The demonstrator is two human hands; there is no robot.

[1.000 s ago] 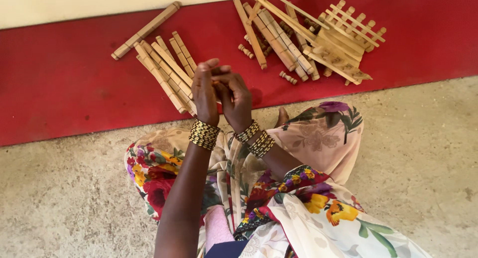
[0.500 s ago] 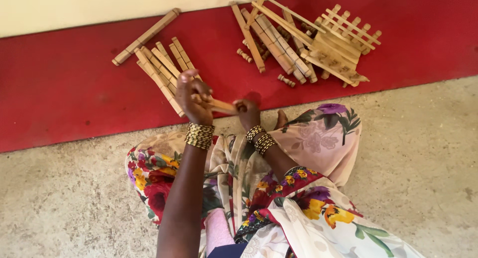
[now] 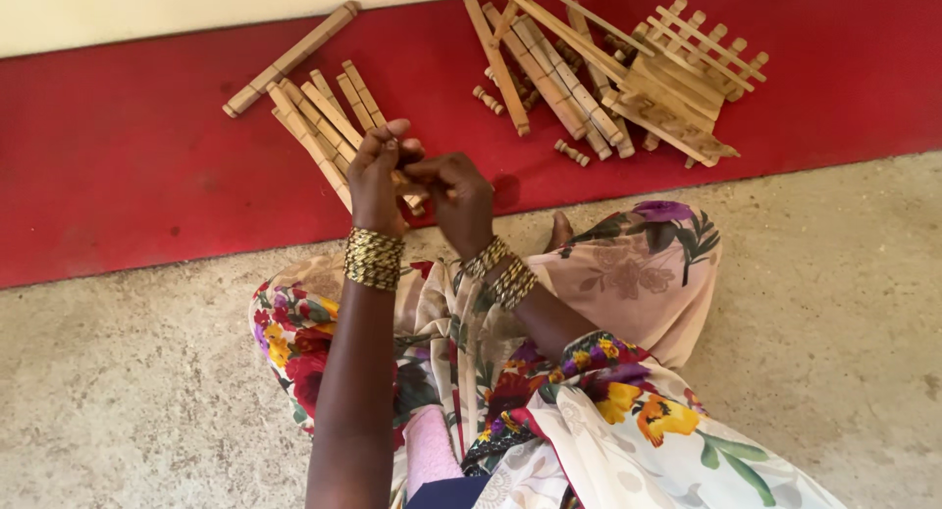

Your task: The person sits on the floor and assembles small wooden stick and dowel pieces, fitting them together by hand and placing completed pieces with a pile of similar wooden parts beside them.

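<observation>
Hands together over wooden slats, red mat

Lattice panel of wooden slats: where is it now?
Head view, upper right: the lattice panel lies on the red mat, atop the right-hand pile of wooden sticks, away from both hands.

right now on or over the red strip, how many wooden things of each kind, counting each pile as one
piles of notched slats: 2, the left pile and the right pile
lattice frame: 1
long bar lying alone: 1
slat pinched between left hand and right hand: 1
total: 5
small pegs by the right pile: too tangled to count
</observation>
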